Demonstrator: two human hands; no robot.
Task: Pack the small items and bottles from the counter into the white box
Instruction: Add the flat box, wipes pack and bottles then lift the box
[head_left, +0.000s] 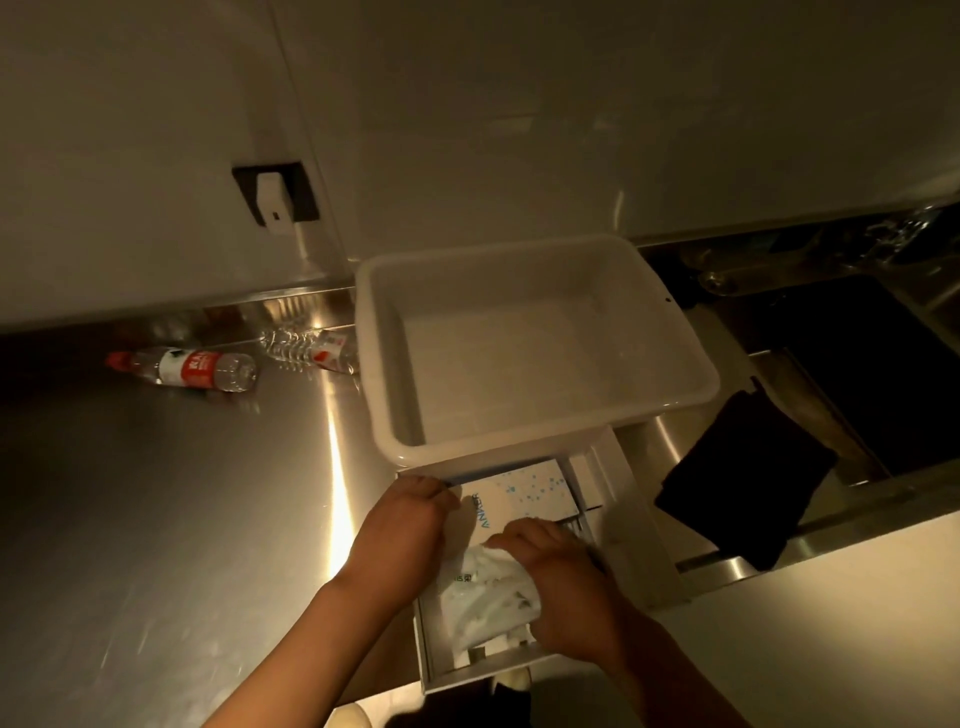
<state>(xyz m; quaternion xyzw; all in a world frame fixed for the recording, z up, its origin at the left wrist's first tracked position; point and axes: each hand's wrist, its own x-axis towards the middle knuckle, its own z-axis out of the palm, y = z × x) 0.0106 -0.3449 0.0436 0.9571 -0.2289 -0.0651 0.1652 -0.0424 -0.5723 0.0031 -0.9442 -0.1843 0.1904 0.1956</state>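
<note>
Both hands work inside a white box (498, 670) on a dim stainless-steel counter (182, 519) — left hand (402, 525) curled over its rim, right hand (558, 577) pressing a plastic packet (488, 597) — two bottles (184, 368) beyond-left, white tub (524, 291) just ahead.

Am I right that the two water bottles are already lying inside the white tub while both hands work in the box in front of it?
Not quite: the head view shows the tub holds no bottles. Both bottles lie on the counter left of it. The left hand and right hand are indeed at the box.
</note>
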